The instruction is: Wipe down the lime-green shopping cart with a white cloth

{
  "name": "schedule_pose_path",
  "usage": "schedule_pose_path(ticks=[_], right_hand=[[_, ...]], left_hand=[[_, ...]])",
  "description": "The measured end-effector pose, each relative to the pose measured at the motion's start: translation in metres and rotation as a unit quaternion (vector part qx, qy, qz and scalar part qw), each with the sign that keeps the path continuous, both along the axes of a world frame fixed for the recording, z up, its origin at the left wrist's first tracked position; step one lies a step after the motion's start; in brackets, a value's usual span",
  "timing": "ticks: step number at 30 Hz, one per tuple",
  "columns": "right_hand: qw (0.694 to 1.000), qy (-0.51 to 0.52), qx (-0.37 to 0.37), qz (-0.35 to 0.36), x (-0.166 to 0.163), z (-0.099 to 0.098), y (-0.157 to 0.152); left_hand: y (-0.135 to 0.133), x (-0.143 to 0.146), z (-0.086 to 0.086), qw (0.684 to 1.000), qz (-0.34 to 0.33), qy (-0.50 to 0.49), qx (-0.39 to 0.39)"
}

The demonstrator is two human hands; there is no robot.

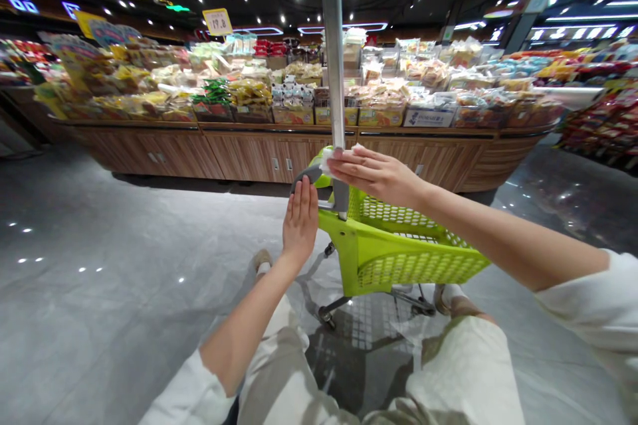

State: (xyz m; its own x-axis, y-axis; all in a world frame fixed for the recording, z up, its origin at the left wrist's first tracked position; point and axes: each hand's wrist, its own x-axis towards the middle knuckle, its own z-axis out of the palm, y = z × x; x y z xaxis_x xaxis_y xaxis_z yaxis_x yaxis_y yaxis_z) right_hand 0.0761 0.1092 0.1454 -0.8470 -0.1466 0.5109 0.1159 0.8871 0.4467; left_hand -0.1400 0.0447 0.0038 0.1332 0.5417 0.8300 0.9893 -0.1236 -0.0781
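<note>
A lime-green shopping cart (349, 252) with a perforated basket stands in front of me, between my legs. My left hand (300, 219) lies against the cart's grey handle (308, 176), fingers straight and side by side. My right hand (381, 176) reaches across from the right, fingers stretched out and together, pressing a crumpled white tissue (326, 163) beside the metal pole (333, 46). This pole rises upright from the cart's near end. The right thumb and part of the tissue are hidden.
A long wood-fronted display counter (249, 153) piled with packaged snacks runs across ahead. A yellow price sign (218, 22) stands above the goods. Red packages (605, 119) fill a display at right. Shiny grey tiled floor (124, 265) surrounds the cart; its wheels (326, 317) are near my feet.
</note>
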Motion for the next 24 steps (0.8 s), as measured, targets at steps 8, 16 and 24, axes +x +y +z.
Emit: schedule_pose_path(ticks=[8, 16, 24], right_hand=[[0.992, -0.106, -0.006, 0.068, 0.004, -0.033, -0.004], [0.999, -0.029, -0.042, 0.018, 0.002, -0.012, 0.000], [0.996, -0.062, -0.047, 0.036, 0.007, -0.009, 0.004]], left_hand=[[-0.001, 0.001, 0.000, 1.000, 0.010, 0.007, 0.003], [-0.001, 0.001, 0.001, 1.000, 0.010, -0.001, -0.020], [0.001, 0.001, -0.003, 1.000, -0.002, -0.019, -0.018]])
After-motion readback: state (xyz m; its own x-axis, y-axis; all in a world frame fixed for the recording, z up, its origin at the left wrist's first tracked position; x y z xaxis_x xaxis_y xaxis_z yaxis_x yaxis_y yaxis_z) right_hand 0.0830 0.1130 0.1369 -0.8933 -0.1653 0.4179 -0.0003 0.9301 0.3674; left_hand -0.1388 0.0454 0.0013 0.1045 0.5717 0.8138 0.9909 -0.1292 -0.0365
